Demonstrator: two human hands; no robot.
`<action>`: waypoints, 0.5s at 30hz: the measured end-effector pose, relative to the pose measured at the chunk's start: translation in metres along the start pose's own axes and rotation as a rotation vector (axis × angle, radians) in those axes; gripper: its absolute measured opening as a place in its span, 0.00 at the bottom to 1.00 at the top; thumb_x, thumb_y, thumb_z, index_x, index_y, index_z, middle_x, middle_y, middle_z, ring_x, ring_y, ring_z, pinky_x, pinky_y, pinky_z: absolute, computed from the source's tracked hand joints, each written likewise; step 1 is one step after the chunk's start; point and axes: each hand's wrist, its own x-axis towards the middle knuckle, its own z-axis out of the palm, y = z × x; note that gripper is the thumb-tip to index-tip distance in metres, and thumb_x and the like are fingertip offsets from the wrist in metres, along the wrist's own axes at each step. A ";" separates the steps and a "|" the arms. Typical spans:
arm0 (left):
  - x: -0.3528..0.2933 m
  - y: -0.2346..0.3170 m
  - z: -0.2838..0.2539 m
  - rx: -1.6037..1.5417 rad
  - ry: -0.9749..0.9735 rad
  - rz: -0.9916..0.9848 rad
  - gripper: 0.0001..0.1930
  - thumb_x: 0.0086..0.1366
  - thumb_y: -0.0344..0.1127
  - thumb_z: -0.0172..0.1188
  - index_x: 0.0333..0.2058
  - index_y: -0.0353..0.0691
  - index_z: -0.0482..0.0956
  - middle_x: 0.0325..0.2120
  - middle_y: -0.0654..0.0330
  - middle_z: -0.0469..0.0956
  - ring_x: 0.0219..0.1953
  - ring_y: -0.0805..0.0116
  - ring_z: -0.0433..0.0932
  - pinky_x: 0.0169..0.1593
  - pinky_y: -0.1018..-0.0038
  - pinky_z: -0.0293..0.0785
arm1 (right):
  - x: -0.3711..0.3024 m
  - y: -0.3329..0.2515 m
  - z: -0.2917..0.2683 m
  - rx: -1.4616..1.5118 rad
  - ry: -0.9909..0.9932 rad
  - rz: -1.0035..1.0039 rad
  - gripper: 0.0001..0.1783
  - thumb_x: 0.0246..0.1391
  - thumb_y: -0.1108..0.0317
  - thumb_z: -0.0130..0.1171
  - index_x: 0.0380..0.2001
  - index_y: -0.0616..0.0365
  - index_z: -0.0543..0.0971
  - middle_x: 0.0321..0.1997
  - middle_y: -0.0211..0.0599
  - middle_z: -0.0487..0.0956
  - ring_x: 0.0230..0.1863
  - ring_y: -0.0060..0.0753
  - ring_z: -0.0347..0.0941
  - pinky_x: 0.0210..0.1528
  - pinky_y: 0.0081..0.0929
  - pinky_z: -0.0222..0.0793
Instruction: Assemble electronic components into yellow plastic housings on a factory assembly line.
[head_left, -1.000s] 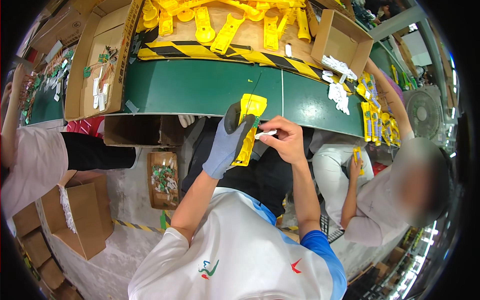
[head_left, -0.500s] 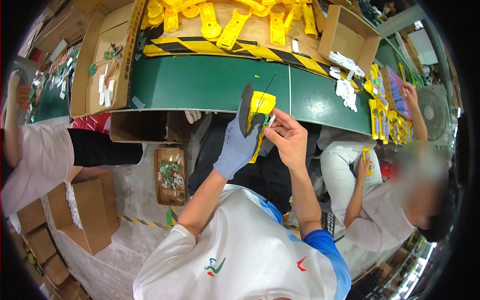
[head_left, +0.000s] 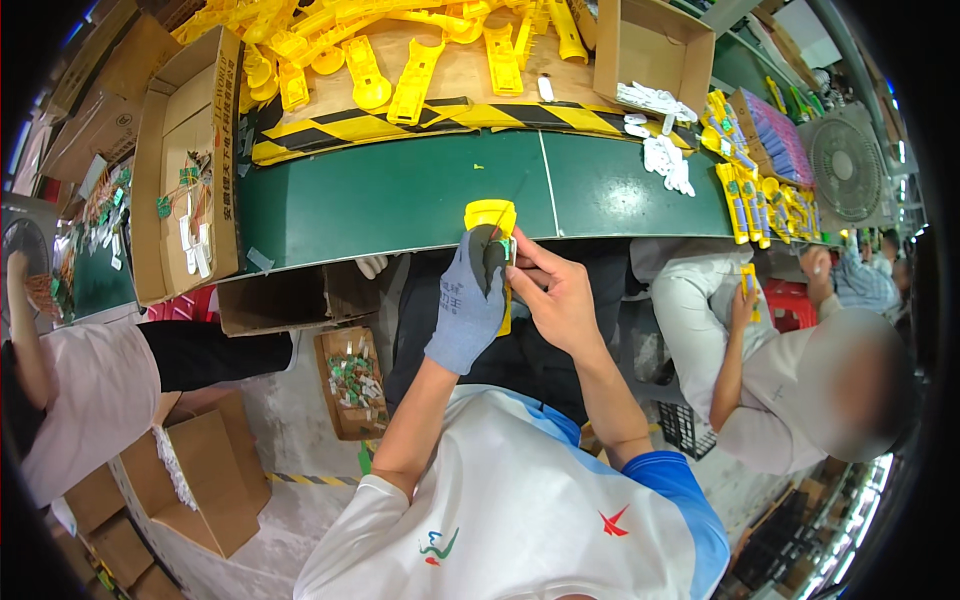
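My left hand (head_left: 466, 309), in a grey-blue glove with dark fingertips, is closed around a yellow plastic housing (head_left: 490, 212) held just off the table's front edge. Its thumb lies across the housing's face. My bare right hand (head_left: 562, 303) pinches at the housing's right side, thumb and forefinger against a small white piece (head_left: 512, 250). A bit of green, like a circuit board, shows beside that piece, largely covered by the fingers. A thin dark wire sticks up from the housing, faintly visible.
Yellow housings (head_left: 417, 82) lie on a wooden board edged with striped tape (head_left: 350, 135). A cardboard box (head_left: 228, 150) with circuit boards stands left; white pieces (head_left: 667, 165) lie right, near another carton (head_left: 655, 45). Co-workers sit either side. A fan (head_left: 846, 165) stands far right.
My right fingers have closed in on the housing, and the white piece sits nearer its side. My left thumb has shifted over the housing. The view has swung slightly; the right-hand co-worker's raised arm has lowered.
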 end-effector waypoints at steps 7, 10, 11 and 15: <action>0.001 0.006 0.003 -0.052 0.058 -0.045 0.15 0.68 0.37 0.53 0.49 0.37 0.68 0.37 0.45 0.77 0.38 0.46 0.80 0.40 0.60 0.76 | -0.001 0.007 0.009 -0.092 0.028 -0.104 0.27 0.60 0.80 0.56 0.63 0.61 0.70 0.58 0.46 0.78 0.55 0.27 0.75 0.56 0.27 0.72; 0.003 0.014 0.000 -0.083 0.062 -0.067 0.13 0.68 0.35 0.53 0.48 0.37 0.68 0.35 0.47 0.77 0.35 0.50 0.79 0.38 0.63 0.76 | 0.003 0.005 0.011 0.018 0.019 -0.107 0.25 0.61 0.81 0.55 0.62 0.63 0.70 0.60 0.47 0.75 0.57 0.29 0.74 0.58 0.27 0.71; 0.004 0.015 -0.002 -0.099 0.055 -0.098 0.12 0.68 0.34 0.52 0.48 0.37 0.69 0.35 0.48 0.76 0.35 0.52 0.79 0.38 0.64 0.76 | 0.004 0.006 0.012 0.019 0.022 -0.110 0.25 0.61 0.81 0.55 0.62 0.63 0.70 0.60 0.47 0.75 0.57 0.29 0.74 0.58 0.27 0.71; 0.005 0.012 0.002 -0.133 0.087 -0.037 0.11 0.68 0.31 0.53 0.47 0.37 0.69 0.34 0.51 0.76 0.35 0.59 0.78 0.38 0.67 0.75 | 0.005 0.015 0.016 0.247 0.086 -0.158 0.21 0.61 0.82 0.55 0.57 0.66 0.75 0.64 0.48 0.71 0.59 0.31 0.73 0.59 0.26 0.70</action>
